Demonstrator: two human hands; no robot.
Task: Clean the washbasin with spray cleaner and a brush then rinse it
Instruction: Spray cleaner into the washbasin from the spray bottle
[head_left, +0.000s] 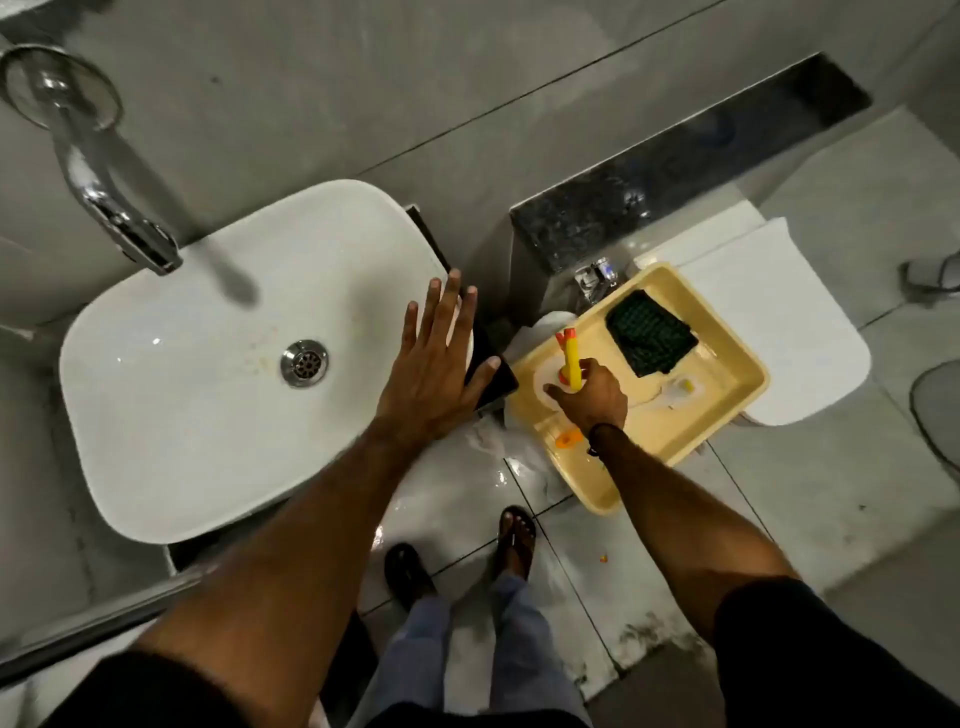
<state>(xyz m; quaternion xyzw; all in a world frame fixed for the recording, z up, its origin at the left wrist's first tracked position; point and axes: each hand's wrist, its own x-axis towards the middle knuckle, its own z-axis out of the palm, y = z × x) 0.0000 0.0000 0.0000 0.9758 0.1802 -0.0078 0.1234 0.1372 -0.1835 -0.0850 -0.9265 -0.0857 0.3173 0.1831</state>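
A white washbasin (208, 395) with a chrome drain (304, 362) fills the left of the head view, under a chrome tap (104, 192). My left hand (436, 369) rests flat with fingers spread on the basin's right rim. My right hand (592, 397) is closed around a spray cleaner bottle with a yellow and orange trigger head (570, 358), which stands in a yellow tray (727, 405). A dark green scrubbing pad (649, 332) lies in the tray's far part. A small orange piece (566, 439) lies near my wrist.
The tray sits on a closed white toilet lid (779, 312). A dark granite ledge (675, 176) runs behind it. A dark flat object (493, 379) lies beside the basin under my left fingers. The wet tiled floor (467, 499) and my sandalled feet (514, 540) are below.
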